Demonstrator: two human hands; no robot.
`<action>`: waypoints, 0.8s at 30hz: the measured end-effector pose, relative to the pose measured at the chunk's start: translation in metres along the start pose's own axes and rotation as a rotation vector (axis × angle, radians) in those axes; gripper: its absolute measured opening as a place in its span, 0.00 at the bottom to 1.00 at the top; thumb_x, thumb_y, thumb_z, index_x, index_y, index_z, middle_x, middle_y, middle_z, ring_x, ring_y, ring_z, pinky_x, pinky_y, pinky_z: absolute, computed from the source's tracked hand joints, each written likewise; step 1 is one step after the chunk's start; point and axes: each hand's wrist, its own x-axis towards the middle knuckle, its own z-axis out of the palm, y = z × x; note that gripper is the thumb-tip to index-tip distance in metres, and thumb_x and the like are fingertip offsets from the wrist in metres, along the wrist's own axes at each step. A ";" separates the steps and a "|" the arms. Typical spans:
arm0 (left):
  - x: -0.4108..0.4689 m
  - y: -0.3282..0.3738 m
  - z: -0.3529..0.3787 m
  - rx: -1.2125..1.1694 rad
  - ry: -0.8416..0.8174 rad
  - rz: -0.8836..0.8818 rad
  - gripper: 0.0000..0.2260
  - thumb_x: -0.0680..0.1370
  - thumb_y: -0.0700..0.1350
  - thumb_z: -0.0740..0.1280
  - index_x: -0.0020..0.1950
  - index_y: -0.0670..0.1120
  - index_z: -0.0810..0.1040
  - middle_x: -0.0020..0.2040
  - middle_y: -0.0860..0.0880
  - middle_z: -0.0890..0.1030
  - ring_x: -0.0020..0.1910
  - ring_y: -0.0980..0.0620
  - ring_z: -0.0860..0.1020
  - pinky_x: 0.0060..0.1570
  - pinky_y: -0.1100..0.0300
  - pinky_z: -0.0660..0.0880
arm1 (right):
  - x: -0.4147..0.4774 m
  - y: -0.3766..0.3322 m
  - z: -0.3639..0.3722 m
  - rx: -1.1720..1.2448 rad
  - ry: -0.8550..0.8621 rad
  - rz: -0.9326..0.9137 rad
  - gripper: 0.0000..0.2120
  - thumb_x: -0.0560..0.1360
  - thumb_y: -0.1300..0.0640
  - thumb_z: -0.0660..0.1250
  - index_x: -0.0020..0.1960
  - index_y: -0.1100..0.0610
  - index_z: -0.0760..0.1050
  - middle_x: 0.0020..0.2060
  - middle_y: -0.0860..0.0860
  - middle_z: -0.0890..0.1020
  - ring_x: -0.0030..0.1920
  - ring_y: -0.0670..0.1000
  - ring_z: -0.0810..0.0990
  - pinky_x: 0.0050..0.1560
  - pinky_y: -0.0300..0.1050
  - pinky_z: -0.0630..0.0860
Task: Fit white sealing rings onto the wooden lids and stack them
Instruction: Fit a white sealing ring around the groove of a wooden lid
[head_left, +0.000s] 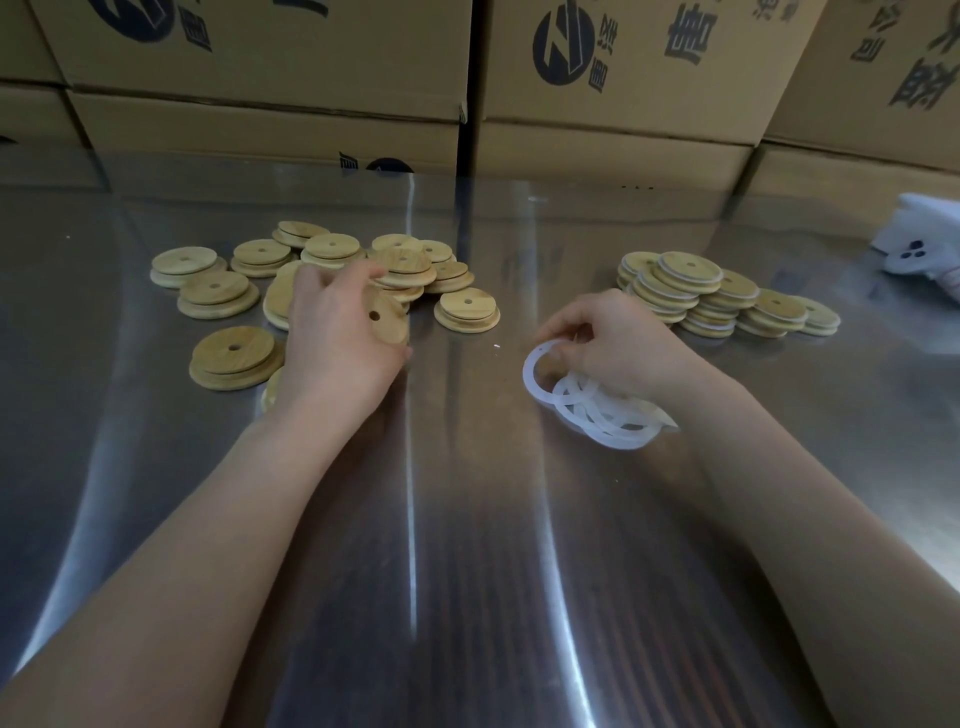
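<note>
Bare forearms reach out low over the steel counter (467, 545), and both hands are busy. The left hand (332, 338) has its fingers curled round one wooden lid (388, 318), tilted on edge so its centre hole shows. The right hand (615, 338) pinches a single white sealing ring (531, 373) by its rim, just above the loose heap of rings (608, 423) lying on the counter beneath that wrist.

Lid and ring are apart, so I'd judge this to be the pick-up step: one of each in hand, nothing fitted yet. The next move looks to call for bringing the two together and working the ring round the lid's narrower step, evenly, so it seats without twisting.

Behind the left hand lie the bare lids (218, 296), scattered and overlapping. Beyond the right hand stand the ringed lids (691, 293) in short stacks, where this one should go. Cardboard cartons (623, 104) wall off the back, and a white object (919, 244) I can't identify sits far right.
</note>
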 end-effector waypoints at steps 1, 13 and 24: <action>0.000 0.001 -0.001 -0.052 0.005 -0.016 0.34 0.67 0.41 0.79 0.70 0.54 0.71 0.67 0.46 0.67 0.64 0.49 0.68 0.57 0.63 0.62 | -0.001 -0.001 0.000 0.010 0.009 -0.002 0.08 0.74 0.62 0.69 0.46 0.50 0.83 0.33 0.39 0.76 0.34 0.37 0.74 0.31 0.22 0.66; -0.005 0.013 -0.001 -0.921 -0.340 -0.396 0.33 0.64 0.27 0.76 0.65 0.47 0.75 0.59 0.44 0.78 0.49 0.46 0.84 0.42 0.55 0.82 | -0.005 -0.010 -0.003 0.426 0.076 -0.058 0.07 0.71 0.59 0.75 0.37 0.50 0.82 0.32 0.42 0.82 0.35 0.39 0.78 0.38 0.32 0.74; -0.008 0.016 -0.002 -1.172 -0.456 -0.483 0.31 0.65 0.29 0.74 0.66 0.43 0.72 0.58 0.39 0.81 0.51 0.43 0.84 0.45 0.51 0.83 | -0.009 -0.016 -0.007 0.750 -0.101 -0.124 0.06 0.71 0.61 0.73 0.38 0.52 0.83 0.32 0.52 0.79 0.27 0.45 0.69 0.26 0.36 0.65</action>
